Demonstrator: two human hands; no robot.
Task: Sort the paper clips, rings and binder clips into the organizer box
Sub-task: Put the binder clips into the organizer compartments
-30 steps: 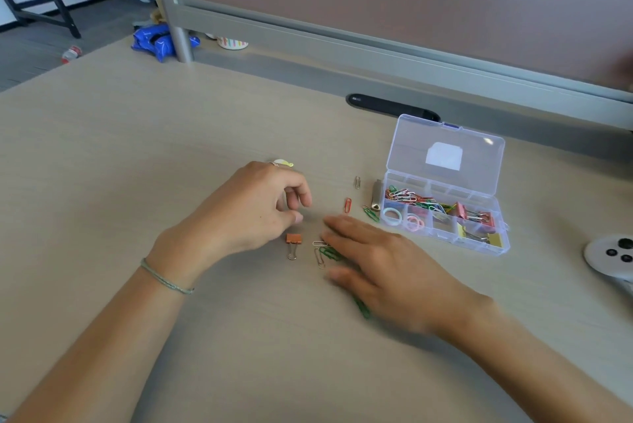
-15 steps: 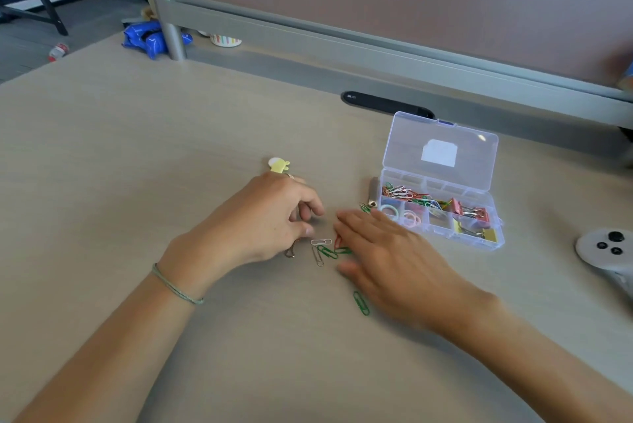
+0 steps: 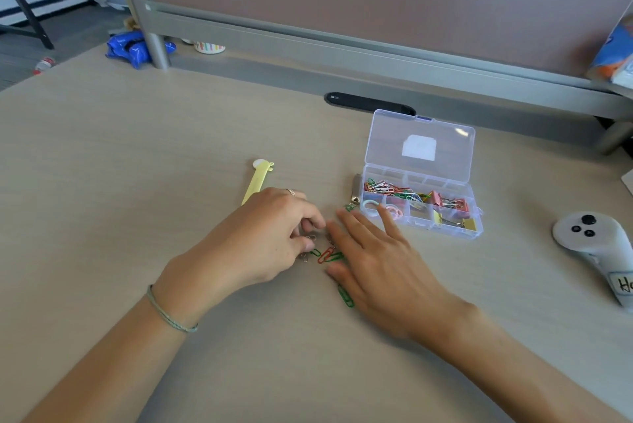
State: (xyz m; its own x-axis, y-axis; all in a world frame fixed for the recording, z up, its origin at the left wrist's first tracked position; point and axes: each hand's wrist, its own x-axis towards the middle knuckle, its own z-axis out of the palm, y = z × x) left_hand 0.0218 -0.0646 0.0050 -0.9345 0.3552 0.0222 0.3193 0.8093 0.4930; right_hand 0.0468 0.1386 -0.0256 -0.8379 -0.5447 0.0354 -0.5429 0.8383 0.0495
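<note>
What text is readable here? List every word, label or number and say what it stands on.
"Ho": handwritten on a label on the white controller, cut off by the frame edge.
Small mark on the black bar at the desk's back edge: too small to read.
White sticker on the organizer box lid: no print visible.
Blue package at far right: print blurred.

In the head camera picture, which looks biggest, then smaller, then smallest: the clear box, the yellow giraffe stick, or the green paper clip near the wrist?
1. clear box
2. yellow stick, partly hidden
3. green clip
</note>
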